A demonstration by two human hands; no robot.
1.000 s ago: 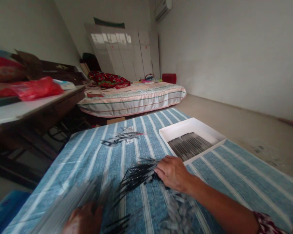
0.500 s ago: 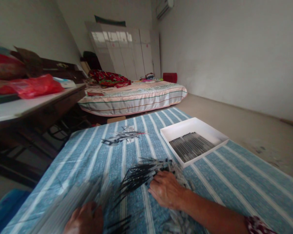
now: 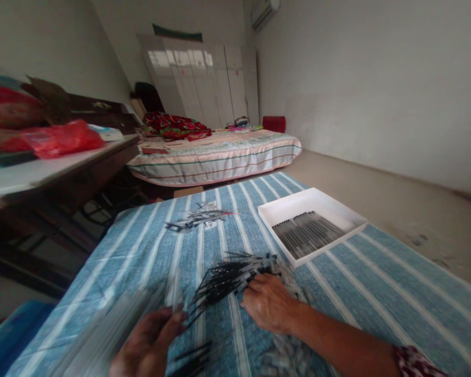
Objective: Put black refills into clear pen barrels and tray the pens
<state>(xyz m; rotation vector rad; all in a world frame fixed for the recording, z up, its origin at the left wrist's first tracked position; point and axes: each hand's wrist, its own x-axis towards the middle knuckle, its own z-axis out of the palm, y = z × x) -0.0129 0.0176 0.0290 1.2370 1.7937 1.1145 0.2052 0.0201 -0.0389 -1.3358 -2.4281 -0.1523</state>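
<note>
My left hand (image 3: 149,337) is lifted beside a heap of clear pen barrels (image 3: 110,319), thumb and fingers pinched together. One pale barrel seems to stick up from the pinch; blur softens it. At the middle, my right hand (image 3: 267,303) reaches into a pile of thin black pen refills (image 3: 223,275) with grey ends, its fingers curled down and their tips hidden. Small translucent grey parts (image 3: 286,358) lie scattered under and beside my right forearm. More dark sticks (image 3: 194,358) rest between my hands.
A white open box (image 3: 337,212) holds a row of dark pens (image 3: 306,233). Farther back lie more loose dark parts (image 3: 198,217) on the blue striped cloth (image 3: 141,251). Beyond stand a bed (image 3: 220,157) and, at left, a desk (image 3: 58,173) with red bags.
My left hand has risen from the clear barrels and moved slightly right, fingers now pinched. My right hand stays at the refill pile, almost unmoved.
</note>
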